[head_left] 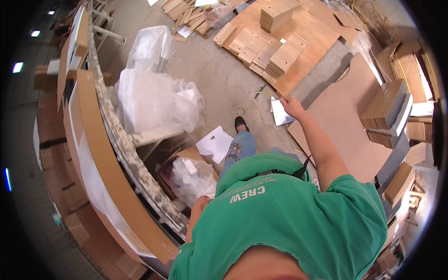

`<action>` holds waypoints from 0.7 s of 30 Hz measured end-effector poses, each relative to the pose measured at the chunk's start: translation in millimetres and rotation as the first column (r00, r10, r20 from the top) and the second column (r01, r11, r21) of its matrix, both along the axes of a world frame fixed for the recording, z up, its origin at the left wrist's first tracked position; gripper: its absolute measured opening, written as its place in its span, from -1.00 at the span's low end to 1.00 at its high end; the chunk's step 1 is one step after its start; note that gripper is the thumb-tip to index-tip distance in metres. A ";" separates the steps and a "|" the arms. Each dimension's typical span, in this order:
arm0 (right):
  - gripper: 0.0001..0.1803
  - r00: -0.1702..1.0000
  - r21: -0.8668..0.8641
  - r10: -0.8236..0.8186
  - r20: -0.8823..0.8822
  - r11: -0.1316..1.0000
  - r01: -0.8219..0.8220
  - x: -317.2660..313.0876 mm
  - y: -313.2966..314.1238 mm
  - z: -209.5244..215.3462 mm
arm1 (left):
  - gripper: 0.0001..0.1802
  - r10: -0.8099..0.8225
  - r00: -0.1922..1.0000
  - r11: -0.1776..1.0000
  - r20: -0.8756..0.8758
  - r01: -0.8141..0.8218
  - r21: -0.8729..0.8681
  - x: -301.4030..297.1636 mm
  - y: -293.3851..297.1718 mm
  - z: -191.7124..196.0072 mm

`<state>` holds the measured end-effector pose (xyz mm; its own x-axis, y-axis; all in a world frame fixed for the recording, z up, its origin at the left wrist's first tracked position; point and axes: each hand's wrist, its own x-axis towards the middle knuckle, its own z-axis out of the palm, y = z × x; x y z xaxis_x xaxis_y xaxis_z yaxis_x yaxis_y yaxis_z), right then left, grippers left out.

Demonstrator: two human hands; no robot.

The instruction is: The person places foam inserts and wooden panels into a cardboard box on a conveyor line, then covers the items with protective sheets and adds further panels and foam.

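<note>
My right hand (292, 108) is stretched out ahead, its fingers closed on the edge of a white sheet (281, 116) that looks like paper or thin card. Low at my left side, my left hand (200, 204) is beside a bunched clear plastic bag (190, 179). Its fingers are mostly hidden, so I cannot tell whether it touches the plastic. Between the hands, a white cut-out sheet (214, 143) lies on the floor by my leg.
Left of me runs a long table edge (109, 105) with cardboard on it. Plastic-wrapped bundles (151, 100) stand beside it. Ahead, stacked wooden panels (284, 56) rest on a plywood sheet (317, 37). Flat cardboard (345, 112) and a corrugated stack (385, 105) are at right.
</note>
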<state>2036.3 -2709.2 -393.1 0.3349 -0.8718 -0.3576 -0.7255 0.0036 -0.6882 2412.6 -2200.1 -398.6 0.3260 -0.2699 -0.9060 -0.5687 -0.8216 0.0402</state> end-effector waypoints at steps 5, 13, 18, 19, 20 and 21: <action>-0.55 0.926 0.249 -0.028 -0.378 0.960 0.130 -1.0 -14.3 -70.9 | -0.60 -0.134 0.964 0.855 0.230 0.230 -0.465 144.7 -249.5 -7.8; -0.46 0.966 0.225 -0.192 -0.172 0.947 0.228 100.7 -108.5 -124.8 | -0.44 -0.414 0.857 0.648 0.307 0.514 -0.562 166.6 -663.7 -11.1; -0.29 0.956 0.334 -0.210 -0.205 0.903 0.270 184.5 -244.2 -187.8 | -0.23 -0.636 0.710 0.552 0.300 0.692 -0.465 109.6 -789.2 -106.3; -0.31 0.937 0.373 -0.223 -0.268 0.873 0.315 194.0 -265.3 -205.8 | -0.22 -0.712 0.648 0.519 0.270 0.745 -0.420 96.0 -810.3 -120.9; -0.31 0.929 0.429 -0.215 -0.302 0.839 0.334 201.7 -287.6 -219.8 | -0.21 -0.773 0.587 0.480 0.242 0.789 -0.383 84.1 -834.5 -139.9; -0.31 0.920 0.485 -0.210 -0.332 0.798 0.357 206.4 -308.4 -231.9 | -0.20 -0.830 0.516 0.431 0.209 0.834 -0.345 73.7 -857.9 -160.5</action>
<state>2242.7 -3017.6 -625.0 -0.0618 -0.5640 -0.8234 -0.7782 0.5438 -0.3141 2486.4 -3058.1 -559.1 -0.2345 -0.7066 -0.6676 -0.9706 0.1321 0.2012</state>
